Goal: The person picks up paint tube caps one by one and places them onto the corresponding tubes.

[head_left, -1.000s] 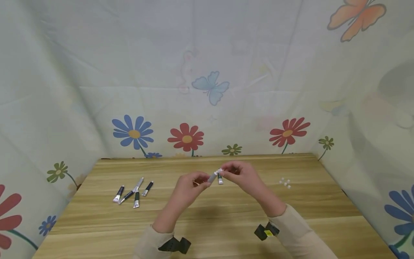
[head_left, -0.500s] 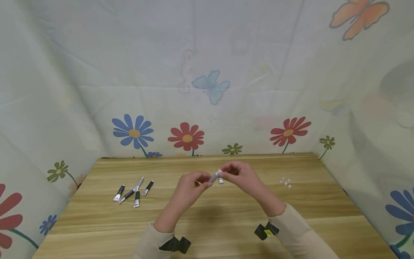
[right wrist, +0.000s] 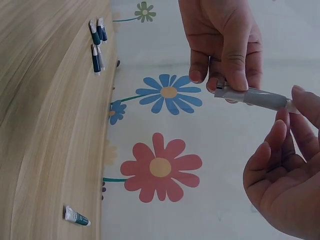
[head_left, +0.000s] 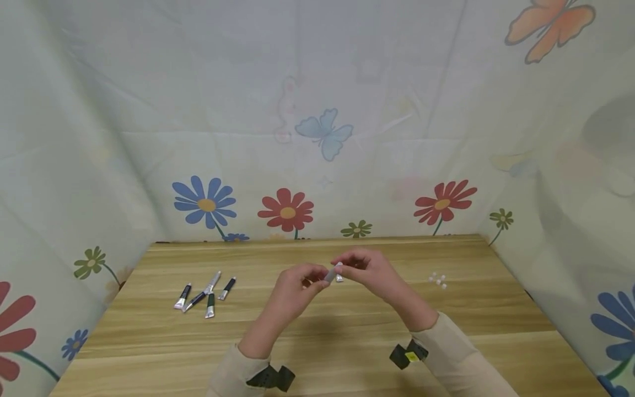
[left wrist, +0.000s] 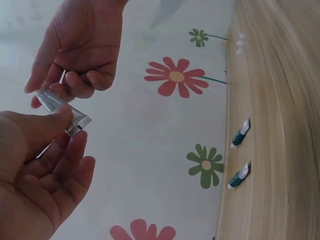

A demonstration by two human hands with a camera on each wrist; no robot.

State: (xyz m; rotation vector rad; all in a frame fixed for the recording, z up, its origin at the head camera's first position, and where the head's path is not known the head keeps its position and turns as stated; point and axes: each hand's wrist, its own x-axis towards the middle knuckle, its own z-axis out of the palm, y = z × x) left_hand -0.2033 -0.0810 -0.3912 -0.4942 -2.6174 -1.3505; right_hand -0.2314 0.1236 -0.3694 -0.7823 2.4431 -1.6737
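Observation:
In the head view, my left hand and right hand meet over the middle of the table at a small grey paint tube. My left thumb and fingers pinch its flat silver crimped end, seen in the left wrist view on the tube. At the other end, my right thumb and fingertips pinch the white cap, partly covering it. The tube is held tilted, above the tabletop. Behind the right fingers lies a green-labelled tube, mostly hidden in the head view.
Several dark-labelled and silver paint tubes lie in a loose group at the left of the wooden table. Several small white pieces sit to the right of my right hand. A flower-printed cloth hangs behind the table.
My left hand has shifted slightly right with the tube. My right fingers have closed in over the white cap end, which showed more openly a second ago.

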